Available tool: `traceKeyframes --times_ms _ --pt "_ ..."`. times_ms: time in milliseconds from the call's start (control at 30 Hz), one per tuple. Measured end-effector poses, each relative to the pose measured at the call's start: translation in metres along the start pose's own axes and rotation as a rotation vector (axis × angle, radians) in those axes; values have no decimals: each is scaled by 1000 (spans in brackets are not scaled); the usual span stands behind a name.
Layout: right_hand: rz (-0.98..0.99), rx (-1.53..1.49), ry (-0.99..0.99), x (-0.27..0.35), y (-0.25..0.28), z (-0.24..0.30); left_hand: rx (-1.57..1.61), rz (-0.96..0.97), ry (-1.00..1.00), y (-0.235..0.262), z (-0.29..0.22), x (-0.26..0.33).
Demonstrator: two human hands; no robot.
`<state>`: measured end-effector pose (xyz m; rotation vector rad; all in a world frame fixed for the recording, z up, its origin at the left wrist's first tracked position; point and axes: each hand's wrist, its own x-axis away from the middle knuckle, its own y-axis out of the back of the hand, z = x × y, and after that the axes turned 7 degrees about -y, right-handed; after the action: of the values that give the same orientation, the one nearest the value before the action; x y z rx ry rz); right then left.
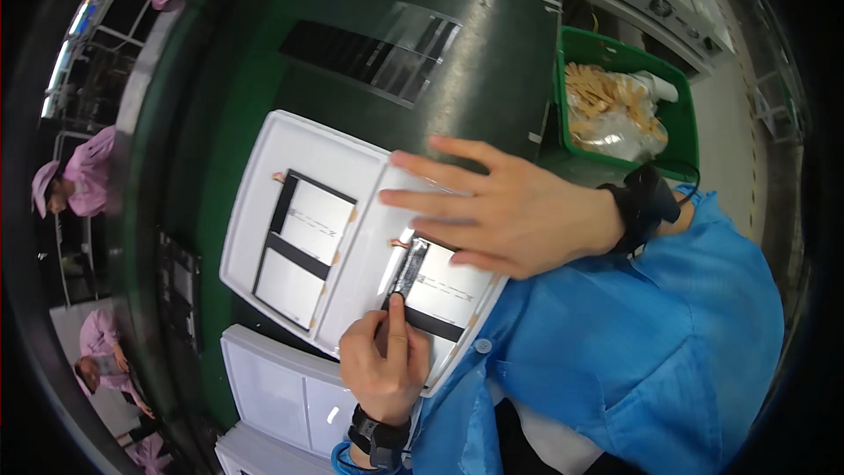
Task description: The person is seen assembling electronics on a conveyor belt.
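Note:
A white two-compartment tray (242, 211) is in front of me. In its left compartment lies a flat battery pack (321, 220) with white panels, black bands and a small copper-coloured tab. A similar battery pack (453, 286) is in the right compartment, with a glossy strip (409, 268) along its black left edge. My left hand (387, 365) touches that edge with its outstretched index fingertip; the other fingers are loosely bent. Spread wide and slightly blurred, my right hand (501, 211) is over the tray's right compartment, above the pack's upper part, holding nothing visible.
More white trays (272, 378) are below the first. Farther off on the dark green surface lies a row of dark flat parts (378, 48). A green bin (629, 158) at right holds tan pieces and clear plastic. People in pink work clothes sit at far left.

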<state>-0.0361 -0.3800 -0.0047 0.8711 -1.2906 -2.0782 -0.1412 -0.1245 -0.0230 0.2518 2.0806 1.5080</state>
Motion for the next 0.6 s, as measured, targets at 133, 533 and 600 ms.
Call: traceKeyframes --times_ms 133,533,600 --pt "-50 -293 -79 5 -11 -26 -69 1 160 19 -2 5" --pt "-81 -530 -93 -12 -15 -32 491 -429 744 -7 -16 54" --pt "-125 -699 -101 -15 -8 -23 536 -405 700 -3 -16 49"
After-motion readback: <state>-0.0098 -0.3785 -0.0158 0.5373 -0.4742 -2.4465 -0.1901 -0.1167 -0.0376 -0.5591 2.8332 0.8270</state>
